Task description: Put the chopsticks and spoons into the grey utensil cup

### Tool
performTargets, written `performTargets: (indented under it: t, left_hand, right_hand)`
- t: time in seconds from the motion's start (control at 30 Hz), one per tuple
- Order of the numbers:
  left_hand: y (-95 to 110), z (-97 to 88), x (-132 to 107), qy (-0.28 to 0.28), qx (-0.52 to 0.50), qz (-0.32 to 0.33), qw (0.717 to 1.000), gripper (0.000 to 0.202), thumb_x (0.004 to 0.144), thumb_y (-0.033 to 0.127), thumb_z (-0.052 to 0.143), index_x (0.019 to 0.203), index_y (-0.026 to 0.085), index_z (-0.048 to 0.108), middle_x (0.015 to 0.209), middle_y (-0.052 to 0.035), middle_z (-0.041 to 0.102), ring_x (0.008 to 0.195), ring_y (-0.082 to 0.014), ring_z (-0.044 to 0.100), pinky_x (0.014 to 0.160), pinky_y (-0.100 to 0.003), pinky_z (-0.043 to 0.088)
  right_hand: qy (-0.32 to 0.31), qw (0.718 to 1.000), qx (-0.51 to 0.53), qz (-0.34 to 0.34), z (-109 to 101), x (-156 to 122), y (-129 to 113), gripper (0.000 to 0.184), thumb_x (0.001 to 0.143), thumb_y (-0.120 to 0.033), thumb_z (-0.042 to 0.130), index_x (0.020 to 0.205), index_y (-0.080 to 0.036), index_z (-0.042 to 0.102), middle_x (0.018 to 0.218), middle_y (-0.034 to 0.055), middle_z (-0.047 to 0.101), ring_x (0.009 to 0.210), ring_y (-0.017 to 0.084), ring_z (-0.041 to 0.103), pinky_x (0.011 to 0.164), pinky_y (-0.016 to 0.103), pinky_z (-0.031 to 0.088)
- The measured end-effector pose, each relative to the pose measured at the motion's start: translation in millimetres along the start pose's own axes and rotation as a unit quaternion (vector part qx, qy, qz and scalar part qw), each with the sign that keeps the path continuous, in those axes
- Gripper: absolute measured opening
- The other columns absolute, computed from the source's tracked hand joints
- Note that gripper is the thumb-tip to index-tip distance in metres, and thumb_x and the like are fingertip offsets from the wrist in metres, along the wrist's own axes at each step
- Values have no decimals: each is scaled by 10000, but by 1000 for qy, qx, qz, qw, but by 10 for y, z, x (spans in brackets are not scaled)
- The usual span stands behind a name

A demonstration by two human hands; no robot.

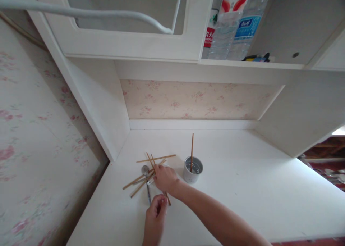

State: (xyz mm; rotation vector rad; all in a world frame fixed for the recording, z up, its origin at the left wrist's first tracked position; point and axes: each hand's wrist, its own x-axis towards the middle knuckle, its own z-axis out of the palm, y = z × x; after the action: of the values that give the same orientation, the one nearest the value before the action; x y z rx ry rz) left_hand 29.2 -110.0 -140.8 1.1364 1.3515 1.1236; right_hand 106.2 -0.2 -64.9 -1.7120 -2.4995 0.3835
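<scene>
Over a loose pile of wooden chopsticks (140, 191) on the white desktop, my right hand (165, 178) reaches in from the right. Its fingers are closed around chopsticks whose thin ends stick out past the knuckles; the grip itself is partly hidden. A metal spoon (145, 169) with a long handle lies in the pile, beside another metal utensil mostly covered by my fingers. Nearer the front, my left hand (155, 217) is curled, thumb against the fingers, with nothing visible inside. One chopstick end shows just beside its thumb. To the right, one chopstick (192, 145) stands in a grey-white perforated utensil holder (191, 177).
White desktop (242, 188) spreads to the right, bounded by side panels. Above hangs a cabinet with a framed door (129, 46) and a shelf of plastic bottles (229, 30). A white bar (107, 14) crosses the upper left. Floral wallpaper (40, 138) covers the left wall.
</scene>
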Motion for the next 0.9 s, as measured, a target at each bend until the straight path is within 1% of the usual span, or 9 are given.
performTargets:
  t: [0.13,0.37,0.47,0.53,0.6,0.67,0.77,0.83,0.9]
  left_hand:
    - [41,-6,2,-19,1,6,1000,427,828,609,521,820,187,587,594,60,360,548,-117,361,512,-225,305]
    - [24,-9,16,-35,5,7,999,451,827,626,512,816,182,591,611,47,412,565,-123,400,531,-223,334]
    - [33,-18,8,-34,13,8,999,434,835,608,516,841,181,598,617,45,430,567,-119,406,530,-216,342]
    - [52,-20,-2,-34,18,6,999,414,837,591,528,849,183,601,616,44,443,557,-116,403,522,-213,343]
    - [79,-17,-14,-33,18,6,999,396,830,578,547,843,187,606,618,40,458,557,-118,408,521,-211,351]
    - [114,-7,-24,-30,15,10,999,386,821,572,563,828,189,612,623,35,461,571,-124,419,530,-211,366]
    - [170,13,-33,-28,15,12,999,390,809,577,574,797,191,621,623,29,458,587,-133,430,541,-213,383]
    - [194,24,-34,-28,20,11,999,398,802,586,575,782,192,626,619,28,457,586,-135,429,541,-214,383]
    - [199,32,-33,-27,25,12,999,400,798,589,577,783,193,630,619,29,461,585,-136,428,540,-215,379]
  right_hand:
    - [-11,1000,-21,-13,25,39,-16,378,834,-115,509,1209,-162,517,1001,183,706,925,324,699,734,436,553]
    - [2,1000,1,2,-113,-71,24,390,829,-69,476,1214,-103,522,921,205,722,855,331,712,692,419,555]
    - [23,999,33,11,-222,-191,81,408,894,-119,432,1299,-162,457,946,148,733,842,278,718,704,370,549]
    - [56,989,136,3,-328,-284,140,424,930,-164,418,1351,-218,405,989,87,733,841,211,715,725,312,545]
    - [107,943,316,-4,-486,-373,225,424,925,-214,459,1347,-241,419,1009,46,718,823,164,706,714,271,549]
    - [164,859,485,8,-702,-451,341,402,879,-282,544,1274,-223,501,994,39,694,809,159,697,689,274,566]
    - [250,767,588,58,-1062,-531,582,345,796,-377,646,1085,-194,606,936,31,666,811,167,689,698,298,581]
    - [306,735,599,86,-1229,-554,780,313,779,-425,661,977,-184,633,898,30,666,808,171,688,723,315,580]
    - [342,725,587,111,-1274,-556,989,334,795,-471,636,934,-167,647,876,46,674,820,182,688,740,331,579]
